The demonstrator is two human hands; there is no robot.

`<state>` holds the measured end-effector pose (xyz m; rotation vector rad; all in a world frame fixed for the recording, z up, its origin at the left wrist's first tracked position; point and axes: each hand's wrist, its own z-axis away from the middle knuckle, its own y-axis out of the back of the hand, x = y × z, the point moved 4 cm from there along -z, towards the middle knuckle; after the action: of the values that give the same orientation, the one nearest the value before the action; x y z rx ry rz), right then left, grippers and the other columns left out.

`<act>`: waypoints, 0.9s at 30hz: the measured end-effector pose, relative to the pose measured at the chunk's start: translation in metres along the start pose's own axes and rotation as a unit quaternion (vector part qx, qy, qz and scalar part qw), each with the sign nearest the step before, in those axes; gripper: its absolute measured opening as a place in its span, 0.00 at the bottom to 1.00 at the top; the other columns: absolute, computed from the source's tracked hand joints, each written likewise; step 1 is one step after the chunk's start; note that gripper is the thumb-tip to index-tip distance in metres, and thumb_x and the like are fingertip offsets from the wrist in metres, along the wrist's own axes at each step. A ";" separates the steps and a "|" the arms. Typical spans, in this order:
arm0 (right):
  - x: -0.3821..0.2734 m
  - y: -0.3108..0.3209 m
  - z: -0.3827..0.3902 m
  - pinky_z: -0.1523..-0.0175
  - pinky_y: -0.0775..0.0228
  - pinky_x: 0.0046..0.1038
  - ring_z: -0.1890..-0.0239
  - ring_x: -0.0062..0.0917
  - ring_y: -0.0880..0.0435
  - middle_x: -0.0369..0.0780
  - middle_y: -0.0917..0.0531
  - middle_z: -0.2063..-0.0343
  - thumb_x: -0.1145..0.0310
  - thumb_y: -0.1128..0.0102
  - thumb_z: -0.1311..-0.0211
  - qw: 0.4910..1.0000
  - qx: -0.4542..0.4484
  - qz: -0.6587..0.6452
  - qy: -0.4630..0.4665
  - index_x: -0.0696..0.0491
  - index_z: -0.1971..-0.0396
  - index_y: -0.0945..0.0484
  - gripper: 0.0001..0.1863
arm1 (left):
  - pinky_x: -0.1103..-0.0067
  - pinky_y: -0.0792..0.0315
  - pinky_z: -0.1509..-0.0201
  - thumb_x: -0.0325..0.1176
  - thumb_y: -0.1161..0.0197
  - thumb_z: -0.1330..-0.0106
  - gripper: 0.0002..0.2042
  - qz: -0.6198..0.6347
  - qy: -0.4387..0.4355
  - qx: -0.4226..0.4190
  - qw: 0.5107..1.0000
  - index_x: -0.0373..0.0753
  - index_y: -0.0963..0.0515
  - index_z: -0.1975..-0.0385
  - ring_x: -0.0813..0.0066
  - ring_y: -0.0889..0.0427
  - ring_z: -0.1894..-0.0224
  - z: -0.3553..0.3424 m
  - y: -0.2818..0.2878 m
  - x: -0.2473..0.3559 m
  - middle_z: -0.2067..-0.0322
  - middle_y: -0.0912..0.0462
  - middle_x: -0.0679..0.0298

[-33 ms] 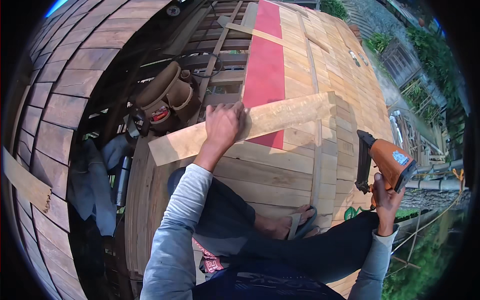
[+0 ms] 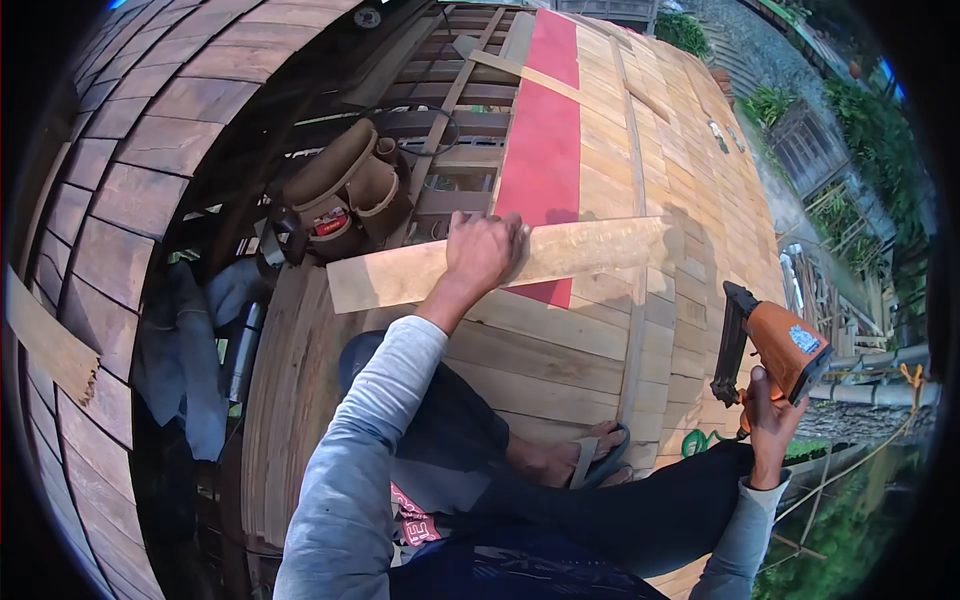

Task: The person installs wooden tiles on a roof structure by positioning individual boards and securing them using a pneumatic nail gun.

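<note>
My left hand (image 2: pixel 482 250) is closed over a pale, flat wooden shingle (image 2: pixel 590 245), gripping it left of its middle. The shingle extends across a red underlayment strip (image 2: pixel 545 150) and over the laid wooden shingles (image 2: pixel 555 345); whether it touches them I cannot tell. At the right, my right hand (image 2: pixel 770 425) is wrapped round the handle of an orange and black nail gun (image 2: pixel 788 345). The gun's black nose and magazine point away from me, to the left of its body. A green hose (image 2: pixel 705 440) shows just beside it.
A brown tool pouch (image 2: pixel 335 190) sits by the open roof battens (image 2: pixel 470 125). Nearer lies a stack of boards (image 2: pixel 280 390). A long wooden strip (image 2: pixel 535 75) crosses the red band. Darker shingles (image 2: pixel 130 190) rise at the left; the roof drops off at the right.
The shingle in my left hand has shifted right and turned closer to level. My right hand and the nail gun stay nearly where they were; the view has shifted slightly.
</note>
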<state>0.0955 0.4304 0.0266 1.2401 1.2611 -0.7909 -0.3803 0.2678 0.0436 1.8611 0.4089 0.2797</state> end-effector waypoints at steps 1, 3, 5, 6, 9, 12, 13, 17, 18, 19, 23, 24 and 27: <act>0.003 0.001 0.005 0.84 0.41 0.18 0.85 0.13 0.25 0.37 0.17 0.76 0.69 0.29 0.28 1.000 0.029 -0.001 -0.003 0.61 0.45 0.23 0.19 | 0.62 0.34 0.44 0.46 0.46 0.21 0.15 -0.001 -0.025 -0.047 0.999 0.46 0.16 0.61 0.60 0.18 0.56 -0.014 -0.035 0.009 0.65 0.15 0.63; 0.009 0.008 0.010 0.83 0.41 0.19 0.83 0.15 0.23 0.37 0.18 0.76 0.67 0.28 0.28 0.997 0.074 0.005 0.035 0.60 0.46 0.25 0.19 | 0.61 0.34 0.40 0.50 0.48 0.21 0.17 0.002 -0.082 -0.130 0.988 0.48 0.14 0.61 0.61 0.16 0.54 -0.039 -0.119 0.042 0.63 0.12 0.62; 0.007 0.024 0.011 0.78 0.35 0.19 0.79 0.16 0.21 0.37 0.19 0.74 0.68 0.28 0.28 0.998 0.033 0.050 -0.024 0.61 0.43 0.28 0.22 | 0.60 0.34 0.37 0.53 0.49 0.22 0.20 -0.004 -0.143 -0.176 0.974 0.50 0.12 0.61 0.62 0.14 0.52 -0.057 -0.197 0.082 0.62 0.10 0.60; 0.011 0.019 0.011 0.78 0.35 0.19 0.80 0.16 0.22 0.37 0.19 0.74 0.69 0.29 0.28 0.998 0.027 0.046 -0.019 0.61 0.43 0.28 0.22 | 0.59 0.33 0.35 0.55 0.50 0.22 0.22 -0.012 -0.151 -0.191 0.970 0.51 0.11 0.61 0.62 0.13 0.51 -0.054 -0.223 0.079 0.61 0.09 0.60; 0.028 -0.002 0.008 0.78 0.33 0.20 0.81 0.16 0.23 0.38 0.20 0.74 0.72 0.30 0.28 1.000 0.013 0.022 0.004 0.62 0.42 0.29 0.22 | 0.60 0.35 0.31 0.58 0.51 0.22 0.24 -0.004 -0.161 -0.215 0.963 0.51 0.10 0.61 0.61 0.13 0.49 -0.031 -0.285 0.052 0.61 0.07 0.60; 0.019 -0.012 0.007 0.74 0.29 0.20 0.76 0.17 0.20 0.41 0.17 0.66 0.74 0.30 0.29 0.997 -0.028 0.047 -0.049 0.63 0.39 0.32 0.25 | 0.58 0.36 0.29 0.60 0.53 0.21 0.27 0.032 -0.167 -0.216 0.961 0.50 0.10 0.64 0.58 0.16 0.45 -0.026 -0.308 0.048 0.62 0.08 0.59; 0.023 -0.010 0.005 0.72 0.27 0.20 0.73 0.17 0.19 0.43 0.17 0.61 0.75 0.29 0.29 0.997 -0.037 0.058 -0.038 0.63 0.38 0.33 0.26 | 0.57 0.36 0.29 0.60 0.54 0.21 0.29 0.041 -0.168 -0.210 0.962 0.49 0.10 0.65 0.57 0.17 0.44 -0.032 -0.309 0.045 0.63 0.08 0.58; 0.042 -0.002 0.004 0.64 0.23 0.22 0.66 0.20 0.17 0.43 0.18 0.55 0.73 0.28 0.30 0.995 -0.033 0.078 -0.044 0.61 0.38 0.34 0.28 | 0.61 0.32 0.31 0.61 0.49 0.23 0.26 0.061 -0.165 -0.145 0.974 0.44 0.15 0.51 0.54 0.22 0.38 -0.029 -0.311 0.042 0.52 0.12 0.56; 0.051 0.003 0.001 0.68 0.26 0.22 0.70 0.19 0.19 0.40 0.18 0.61 0.70 0.28 0.29 0.996 -0.031 0.087 -0.009 0.59 0.39 0.33 0.27 | 0.61 0.30 0.32 0.60 0.46 0.24 0.26 0.079 -0.161 -0.167 0.970 0.42 0.18 0.46 0.54 0.22 0.38 -0.035 -0.307 0.048 0.46 0.16 0.55; 0.054 0.010 0.002 0.67 0.26 0.22 0.71 0.18 0.19 0.40 0.18 0.62 0.69 0.28 0.29 0.994 -0.034 0.103 -0.006 0.58 0.39 0.33 0.27 | 0.61 0.29 0.31 0.60 0.45 0.24 0.26 0.084 -0.163 -0.171 0.968 0.42 0.18 0.46 0.54 0.22 0.37 -0.038 -0.306 0.055 0.46 0.16 0.55; 0.057 0.003 -0.002 0.66 0.26 0.21 0.70 0.17 0.19 0.38 0.17 0.62 0.69 0.28 0.29 0.987 -0.071 0.141 0.007 0.58 0.39 0.33 0.26 | 0.59 0.25 0.34 0.60 0.45 0.25 0.26 0.100 -0.128 -0.217 0.963 0.43 0.17 0.47 0.53 0.20 0.36 -0.051 -0.299 0.041 0.45 0.16 0.55; 0.058 0.010 -0.005 0.66 0.25 0.22 0.70 0.17 0.18 0.38 0.17 0.62 0.70 0.28 0.29 0.984 -0.071 0.161 0.009 0.58 0.39 0.32 0.26 | 0.59 0.23 0.36 0.60 0.45 0.25 0.25 0.119 -0.115 -0.252 0.953 0.44 0.16 0.47 0.53 0.19 0.37 -0.061 -0.288 0.056 0.44 0.16 0.55; 0.049 -0.011 -0.006 0.66 0.25 0.21 0.70 0.17 0.18 0.38 0.16 0.61 0.72 0.29 0.29 0.991 -0.069 0.101 -0.059 0.59 0.40 0.31 0.25 | 0.58 0.19 0.42 0.60 0.45 0.24 0.23 0.102 -0.095 -0.269 0.953 0.48 0.15 0.49 0.52 0.16 0.41 -0.061 -0.293 0.035 0.45 0.16 0.55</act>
<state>0.0934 0.4431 -0.0223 1.1697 1.0579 -0.6098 -0.4133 0.4189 -0.2152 1.3728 -0.0028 0.3122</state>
